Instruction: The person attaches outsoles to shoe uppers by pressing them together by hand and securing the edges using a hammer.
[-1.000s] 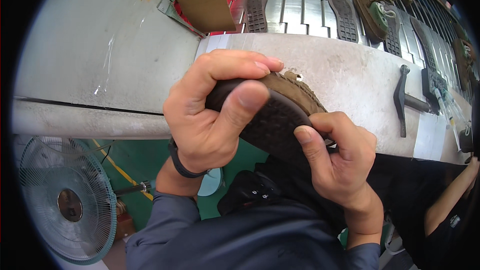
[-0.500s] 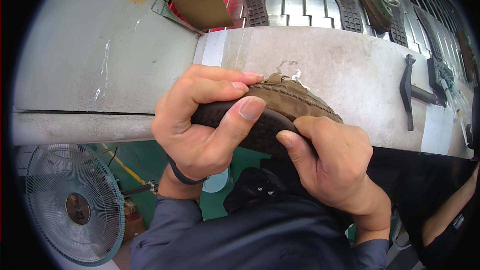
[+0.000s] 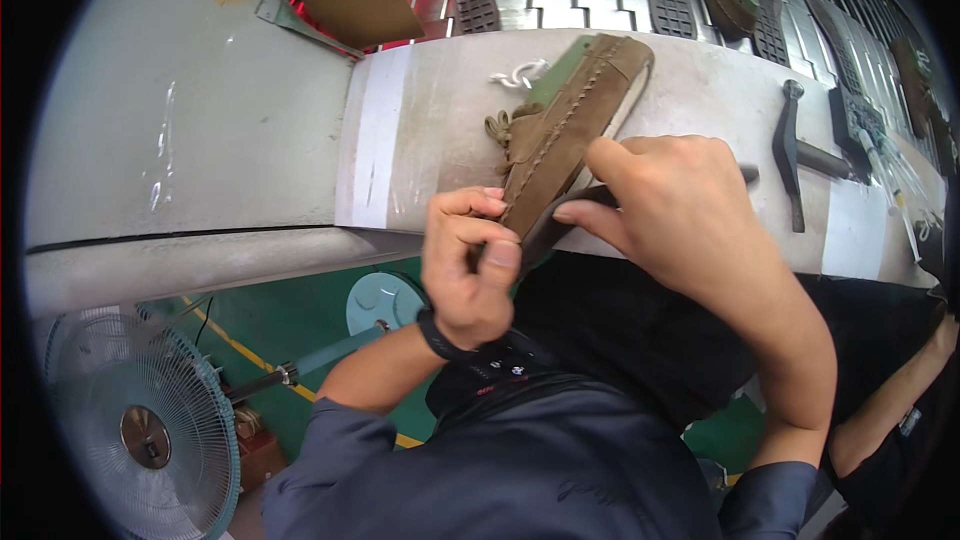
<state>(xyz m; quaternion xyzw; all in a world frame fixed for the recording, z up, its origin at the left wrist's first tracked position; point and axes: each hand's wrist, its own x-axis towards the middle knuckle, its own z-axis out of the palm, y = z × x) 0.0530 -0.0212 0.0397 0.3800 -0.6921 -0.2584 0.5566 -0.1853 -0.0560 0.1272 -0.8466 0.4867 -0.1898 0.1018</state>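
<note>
Plainly, the left hand [image 3: 468, 265] was closed on the near end of the brown shoe [image 3: 572, 125] while the right hand [image 3: 685, 205] pinched a dark sole [image 3: 546, 233] beside it.

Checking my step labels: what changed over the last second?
The shoe swung, heel end now at the far side; the dark sole now stands apart from it there. Left hand still holds the toe end, right hand the sole. Hammer still lies on the bench.
</note>
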